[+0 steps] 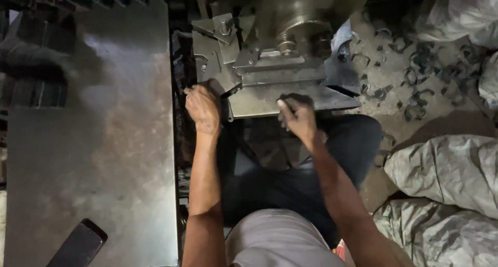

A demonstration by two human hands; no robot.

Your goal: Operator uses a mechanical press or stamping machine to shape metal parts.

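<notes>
I sit at a dark metal press machine [275, 64] with a flat steel bed plate [259, 103] in front of me. My left hand [202, 108] grips a dark metal piece at the plate's left edge, fingers curled round it. My right hand [296, 116] rests at the plate's front edge, fingertips closed on a small dark part; what it is stays hard to tell in the dim light. My legs in dark trousers [290, 173] are under the machine.
A large steel sheet table [98, 142] fills the left, with a black flat object [78, 243] at its near end. Grey filled sacks [446, 168] lie at the right. Several dark scrap metal rings [420, 85] litter the floor at upper right.
</notes>
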